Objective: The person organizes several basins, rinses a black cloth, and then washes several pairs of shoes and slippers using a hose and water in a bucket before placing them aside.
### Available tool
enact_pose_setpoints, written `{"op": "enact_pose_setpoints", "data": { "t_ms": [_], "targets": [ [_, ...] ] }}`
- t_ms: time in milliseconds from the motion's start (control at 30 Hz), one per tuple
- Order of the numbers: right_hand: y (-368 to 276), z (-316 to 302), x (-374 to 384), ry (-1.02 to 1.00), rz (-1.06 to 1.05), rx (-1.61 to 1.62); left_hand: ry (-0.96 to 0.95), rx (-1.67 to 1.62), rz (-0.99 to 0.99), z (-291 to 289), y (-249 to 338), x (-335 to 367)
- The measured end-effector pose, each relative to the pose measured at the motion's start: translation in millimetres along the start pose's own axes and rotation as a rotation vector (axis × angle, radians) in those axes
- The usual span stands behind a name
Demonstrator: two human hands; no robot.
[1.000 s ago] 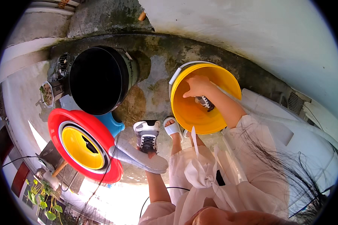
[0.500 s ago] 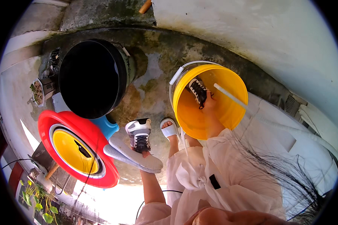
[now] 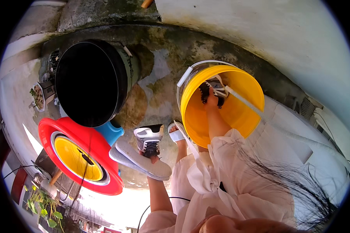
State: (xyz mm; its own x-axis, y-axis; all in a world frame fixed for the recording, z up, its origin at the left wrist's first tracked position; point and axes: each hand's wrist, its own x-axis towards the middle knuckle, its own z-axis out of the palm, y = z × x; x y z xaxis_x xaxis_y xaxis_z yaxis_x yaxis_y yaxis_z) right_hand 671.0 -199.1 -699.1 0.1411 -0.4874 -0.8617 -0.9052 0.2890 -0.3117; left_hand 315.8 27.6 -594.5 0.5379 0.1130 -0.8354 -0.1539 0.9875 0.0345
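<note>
In my left hand (image 3: 154, 159) is a grey, white and black sneaker (image 3: 147, 136). A pair of pale grey insoles (image 3: 140, 160) lies across that hand, hiding most of the fingers. My right hand (image 3: 211, 99) reaches down inside a yellow bucket (image 3: 198, 120) and grips a second, matching sneaker (image 3: 218, 86) by its black laced opening. This sneaker is tilted near the bucket's inner wall. The end of a ribbed grey hose (image 3: 256, 112) hangs over the rim, close beside the second sneaker.
A large black tub (image 3: 87, 83) stands at the left, with a red basin (image 3: 46, 134) holding a round yellow item below it. Between them shows a blue plastic piece (image 3: 112, 129). A small potted plant (image 3: 38, 96) is by the left wall. The concrete floor (image 3: 155, 93) has damp patches.
Inside the bucket, the right-hand sneaker has turned, now showing its grey and white side. My left hand, with its sneaker and the insoles, has shifted slightly right.
</note>
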Motion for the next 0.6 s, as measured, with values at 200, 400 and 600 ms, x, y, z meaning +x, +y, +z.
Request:
{"op": "enact_pose_setpoints", "data": {
  "t_ms": [200, 400, 600],
  "targets": [
    [26.2, 10.2, 20.9, -0.151, 0.02, -0.015, -0.599, 0.33, -0.034, -1.3, 11.4, 25.4],
    [50.7, 4.0, 51.5, -0.525, -0.02, 0.263, 0.023, 0.103, 0.015, 6.6, -9.6, 14.8],
    [43.8, -28.9, 14.4, -0.507, 0.163, -0.028, 0.044, 0.073, 0.058, 31.6, -25.2, 7.3]
  ]
}}
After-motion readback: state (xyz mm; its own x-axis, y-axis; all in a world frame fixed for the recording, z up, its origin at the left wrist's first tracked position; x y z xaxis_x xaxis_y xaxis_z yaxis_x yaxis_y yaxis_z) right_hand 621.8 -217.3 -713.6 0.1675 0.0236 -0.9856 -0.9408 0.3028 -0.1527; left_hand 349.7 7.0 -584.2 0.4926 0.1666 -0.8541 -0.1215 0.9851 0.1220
